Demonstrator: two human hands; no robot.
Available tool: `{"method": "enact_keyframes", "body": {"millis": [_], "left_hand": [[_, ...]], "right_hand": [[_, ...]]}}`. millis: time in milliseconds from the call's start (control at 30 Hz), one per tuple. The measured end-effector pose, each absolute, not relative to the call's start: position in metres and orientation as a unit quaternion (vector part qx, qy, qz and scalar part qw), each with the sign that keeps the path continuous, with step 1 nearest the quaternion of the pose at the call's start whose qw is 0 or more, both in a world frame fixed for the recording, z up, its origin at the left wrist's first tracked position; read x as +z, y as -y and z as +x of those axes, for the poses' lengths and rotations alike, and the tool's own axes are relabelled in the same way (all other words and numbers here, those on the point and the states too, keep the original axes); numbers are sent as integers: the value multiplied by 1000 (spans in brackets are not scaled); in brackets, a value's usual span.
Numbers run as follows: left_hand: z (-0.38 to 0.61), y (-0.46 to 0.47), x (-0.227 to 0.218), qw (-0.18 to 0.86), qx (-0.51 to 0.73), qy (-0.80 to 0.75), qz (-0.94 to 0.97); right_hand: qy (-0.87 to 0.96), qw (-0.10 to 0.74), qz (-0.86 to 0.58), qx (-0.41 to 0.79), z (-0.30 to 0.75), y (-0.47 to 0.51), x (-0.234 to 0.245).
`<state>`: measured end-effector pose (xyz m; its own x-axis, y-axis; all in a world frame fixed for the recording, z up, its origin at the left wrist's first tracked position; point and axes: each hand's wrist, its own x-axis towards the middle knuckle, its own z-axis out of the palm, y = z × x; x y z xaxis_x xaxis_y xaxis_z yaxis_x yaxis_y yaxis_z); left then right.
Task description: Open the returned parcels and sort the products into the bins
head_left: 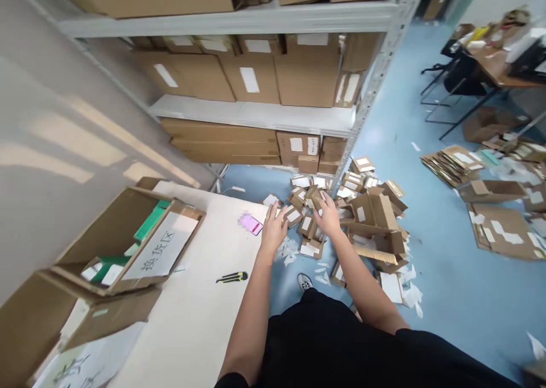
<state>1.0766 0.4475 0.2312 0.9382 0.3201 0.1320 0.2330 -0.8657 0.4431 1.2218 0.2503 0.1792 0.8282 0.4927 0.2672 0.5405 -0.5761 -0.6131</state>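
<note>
Both my arms reach forward over a pile of small opened cardboard boxes (362, 217) on the blue floor. My left hand (273, 228) hangs at the far edge of the white table (205, 297), fingers stretched out and slightly apart, holding nothing. My right hand (327, 214) is beside it above the pile, fingers extended and empty. A pink card (250, 224) lies on the table just left of my left hand. A black and yellow utility knife (232, 277) lies nearer to me.
An open carton (128, 240) with a handwritten label and green items sits on the table's left. Metal shelving (256, 115) stacked with cartons stands ahead. Flattened cardboard (499, 223) and paper scraps litter the floor at right. A desk (499, 64) stands far right.
</note>
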Motion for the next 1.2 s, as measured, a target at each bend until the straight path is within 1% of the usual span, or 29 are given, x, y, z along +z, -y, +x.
{"method": "enact_keyframes", "body": {"millis": [133,300,433,567,867,1200], "left_hand": [[1030,-473,240,197,131,-223,946],[944,-491,244,164,159,-363,903],[853,-491,247,146,173,-475,850],[757,-476,248,129,205,-567,787],[560,-395,237,102,269,-711,641],[368,-257,221,81,300,-828,468]], "right_hand": [[390,388,-835,-12,1207,-311,199],[512,398,-760,41,1160,-392,205],[610,400,-678,91,1090,-449,206],[698,379,-592,134,993,-483,214],[837,291,-420,196,768,-484,229],[907,209,-268,248,538,-428,228]]}}
